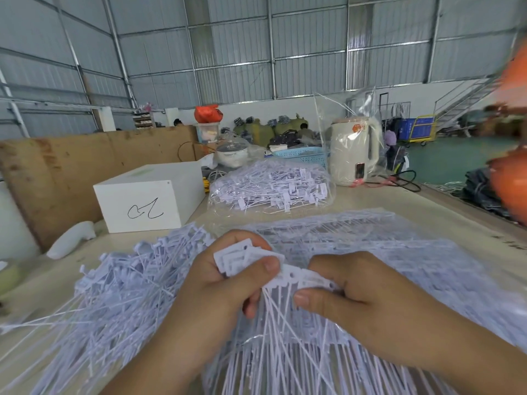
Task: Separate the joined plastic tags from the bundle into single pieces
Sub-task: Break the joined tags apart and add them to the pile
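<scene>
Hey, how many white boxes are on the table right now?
1. The white box sits at the table's far left, beside the bagged tags. Others may be hidden behind the clutter further back.

Single head-worn wide-angle view, forward and down, close over the table point(445, 212).

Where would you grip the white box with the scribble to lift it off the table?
Probably by its two end faces, coming from above with a hand on each. The white box lies flat with its lid face up; its left end sits close to the cardboard sheet, its right end near the bagged tags, so side access looks tight.
</scene>
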Motion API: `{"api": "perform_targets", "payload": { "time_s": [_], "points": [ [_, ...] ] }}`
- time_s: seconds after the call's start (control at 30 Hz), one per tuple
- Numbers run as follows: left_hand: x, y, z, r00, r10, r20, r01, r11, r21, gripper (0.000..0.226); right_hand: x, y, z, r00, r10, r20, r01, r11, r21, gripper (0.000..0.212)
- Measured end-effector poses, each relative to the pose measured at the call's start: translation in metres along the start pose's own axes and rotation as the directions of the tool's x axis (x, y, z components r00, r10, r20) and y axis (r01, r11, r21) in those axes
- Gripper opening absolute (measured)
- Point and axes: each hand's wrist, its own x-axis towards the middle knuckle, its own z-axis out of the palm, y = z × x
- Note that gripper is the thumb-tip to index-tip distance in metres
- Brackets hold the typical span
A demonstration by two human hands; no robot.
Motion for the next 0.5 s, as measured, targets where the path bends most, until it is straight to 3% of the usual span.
{"api": "perform_targets", "payload": {
  "time_s": [0.23,0.37,0.43,0.5],
  "points": [
    [-0.002,0.007,0.006,0.994,-0.063,-0.090,0.044,0.979,-0.198,0.003,-0.003,-0.016,0.020,0.954,-0.054,-0.294,0.037,0.997,-0.064,0.040],
    [-0.006,0.008,0.017,0.981,-0.048,-0.189,-0.005,0.964,-0.266,0.007,-0.004,-0.022,0.032,0.914,-0.091,-0.396,0.059,0.994,-0.093,0.041],
    [-0.007,0.009,0.019,0.972,-0.069,-0.223,-0.001,0.954,-0.300,0.023,-0.002,-0.021,0.032,0.853,-0.058,-0.519,0.062,0.998,-0.010,0.045],
    [-0.006,0.008,0.018,0.966,-0.086,-0.243,0.001,0.943,-0.333,0.018,0.001,-0.015,0.024,0.784,0.011,-0.620,0.085,0.989,0.125,0.045]
  ]
}}
